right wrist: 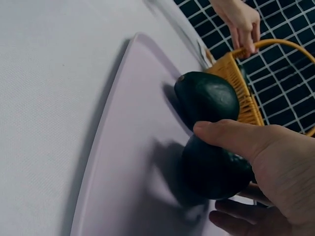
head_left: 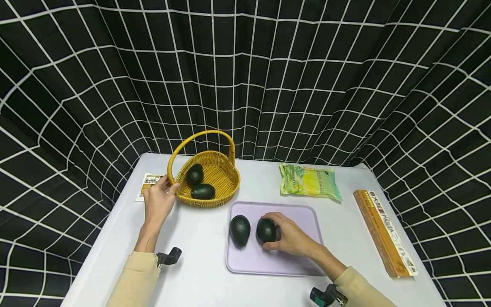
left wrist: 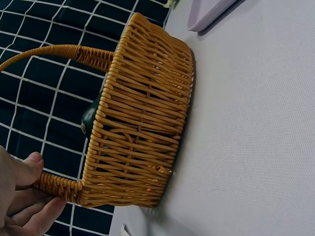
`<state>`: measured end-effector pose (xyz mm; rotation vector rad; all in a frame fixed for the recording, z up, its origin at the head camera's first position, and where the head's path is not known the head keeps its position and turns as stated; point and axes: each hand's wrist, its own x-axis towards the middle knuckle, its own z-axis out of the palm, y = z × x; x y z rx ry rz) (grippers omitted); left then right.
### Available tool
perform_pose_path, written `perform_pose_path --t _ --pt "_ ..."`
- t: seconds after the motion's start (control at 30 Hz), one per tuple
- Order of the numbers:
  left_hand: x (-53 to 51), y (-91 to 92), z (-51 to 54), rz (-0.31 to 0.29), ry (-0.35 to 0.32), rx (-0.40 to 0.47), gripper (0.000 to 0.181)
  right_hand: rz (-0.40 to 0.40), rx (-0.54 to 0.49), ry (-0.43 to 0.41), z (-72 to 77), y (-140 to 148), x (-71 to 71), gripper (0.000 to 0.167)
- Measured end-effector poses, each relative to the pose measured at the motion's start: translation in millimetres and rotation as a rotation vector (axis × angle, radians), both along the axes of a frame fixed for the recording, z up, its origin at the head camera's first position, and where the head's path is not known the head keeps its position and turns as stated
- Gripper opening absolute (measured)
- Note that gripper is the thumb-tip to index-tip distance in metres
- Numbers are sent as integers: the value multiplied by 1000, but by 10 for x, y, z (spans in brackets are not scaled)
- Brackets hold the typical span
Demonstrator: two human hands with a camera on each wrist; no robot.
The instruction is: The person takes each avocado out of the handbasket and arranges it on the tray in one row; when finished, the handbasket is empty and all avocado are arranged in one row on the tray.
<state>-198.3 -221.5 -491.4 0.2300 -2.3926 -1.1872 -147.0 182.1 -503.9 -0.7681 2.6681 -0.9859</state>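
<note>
My left hand [head_left: 158, 202] grips the left foot of the handle of a yellow wicker basket [head_left: 220, 170]; the left wrist view shows thumb and fingers around the handle [left wrist: 56, 187]. Inside the basket lie two dark green avocados, one upright-looking avocado [head_left: 194, 175] behind a sideways avocado [head_left: 203, 192]. Over a lilac tray [head_left: 276, 266], my right hand [head_left: 291, 238] holds another avocado [head_left: 265, 231] between thumb and fingers. Whether that avocado touches the tray, I cannot tell. Just left of it, one more avocado [head_left: 240, 231] lies on the tray.
A green and yellow packet [head_left: 310, 182] lies behind the tray. To the right is a long orange and white pasta box [head_left: 385, 234]. A small printed packet [head_left: 147, 185] sits partly behind my left hand. Black gridded curtain [head_left: 253, 76] encloses the white table [head_left: 199, 256].
</note>
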Motion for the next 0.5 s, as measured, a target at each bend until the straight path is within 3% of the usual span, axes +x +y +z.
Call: perform_pose_path --t 0.5 --pt "-1 14 11 6 2 -4 45 27 13 -24 54 7 10 85"
